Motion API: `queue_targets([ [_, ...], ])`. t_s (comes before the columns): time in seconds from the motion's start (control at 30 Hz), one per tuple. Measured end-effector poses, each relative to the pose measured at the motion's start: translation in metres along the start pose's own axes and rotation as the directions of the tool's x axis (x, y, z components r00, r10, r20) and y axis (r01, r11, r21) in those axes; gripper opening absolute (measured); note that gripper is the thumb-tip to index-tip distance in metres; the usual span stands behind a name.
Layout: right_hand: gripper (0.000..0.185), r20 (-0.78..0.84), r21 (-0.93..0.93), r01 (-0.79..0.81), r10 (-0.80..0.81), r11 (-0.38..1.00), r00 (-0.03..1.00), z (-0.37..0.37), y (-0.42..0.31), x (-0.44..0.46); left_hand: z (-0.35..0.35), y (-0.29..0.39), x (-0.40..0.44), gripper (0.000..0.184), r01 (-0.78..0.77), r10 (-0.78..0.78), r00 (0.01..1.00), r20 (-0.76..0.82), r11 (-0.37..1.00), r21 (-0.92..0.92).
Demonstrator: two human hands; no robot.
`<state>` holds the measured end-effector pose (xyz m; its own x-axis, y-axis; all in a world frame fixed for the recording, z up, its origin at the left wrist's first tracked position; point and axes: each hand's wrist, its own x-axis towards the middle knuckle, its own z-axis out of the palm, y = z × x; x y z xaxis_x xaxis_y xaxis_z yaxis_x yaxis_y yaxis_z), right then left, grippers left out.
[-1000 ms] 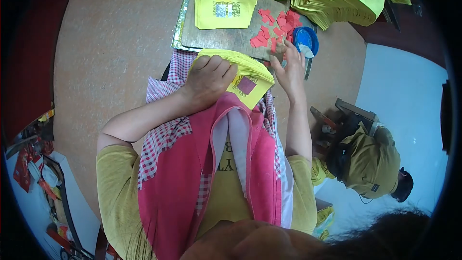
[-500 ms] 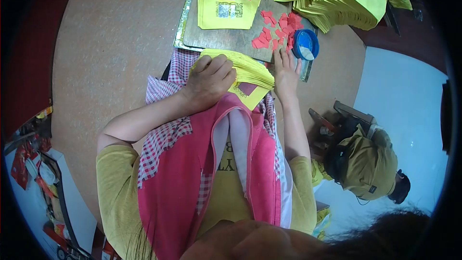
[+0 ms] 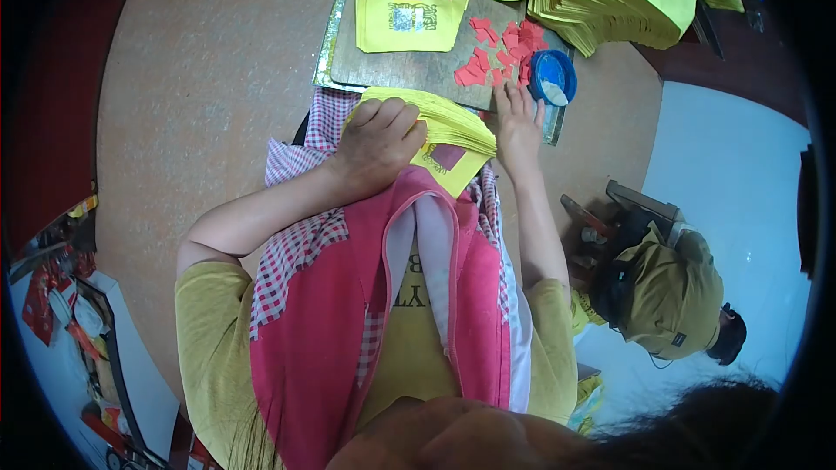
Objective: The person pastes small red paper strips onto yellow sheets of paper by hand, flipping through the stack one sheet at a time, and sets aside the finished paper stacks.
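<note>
A thick stack of yellow printed papers [image 3: 461, 129] lies at the near edge of the table, a dark purple square printed or stuck on one exposed sheet. My left hand [image 3: 379, 144] is wrapped round the left part of this stack. Just right of the stack, my right hand [image 3: 519, 126] reaches to the table edge with its fingers stretched out, close to the red paper pieces [image 3: 475, 68] and the blue tub [image 3: 542, 65] of white paste. What lies under its fingertips cannot be made out.
Another yellow pile [image 3: 409, 30] lies on the wooden board [image 3: 379, 70]. A tall yellow stack [image 3: 623, 9] stands at the back right. Another person [image 3: 670, 292] sits at the right beside a wooden stool [image 3: 644, 200].
My right hand has come down and slightly left from its raised position near the tub, and its fingers are closer to the table edge. My left hand keeps its hold on the stack.
</note>
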<state>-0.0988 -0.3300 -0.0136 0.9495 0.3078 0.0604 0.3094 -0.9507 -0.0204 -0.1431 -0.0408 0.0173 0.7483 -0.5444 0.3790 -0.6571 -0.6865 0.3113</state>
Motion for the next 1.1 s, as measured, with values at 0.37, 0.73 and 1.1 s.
queue_targets([
  [0.37,0.005,0.086,0.703,0.070,-0.182,0.707,0.980,-0.088,-0.066,0.038,-0.001,0.001,0.002,0.028,0.009,-0.009,1.000,-0.027,1.000,-0.022],
  [0.73,0.045,0.117,0.554,0.104,-0.201,0.826,0.972,-0.082,-0.060,0.045,0.000,-0.001,-0.001,0.026,0.024,-0.025,0.999,-0.041,0.999,-0.023],
  [1.1,0.066,0.045,-0.129,0.104,-0.099,0.986,0.994,0.000,0.029,0.024,-0.001,-0.002,0.004,0.025,0.030,-0.031,0.999,-0.023,0.999,-0.042],
])
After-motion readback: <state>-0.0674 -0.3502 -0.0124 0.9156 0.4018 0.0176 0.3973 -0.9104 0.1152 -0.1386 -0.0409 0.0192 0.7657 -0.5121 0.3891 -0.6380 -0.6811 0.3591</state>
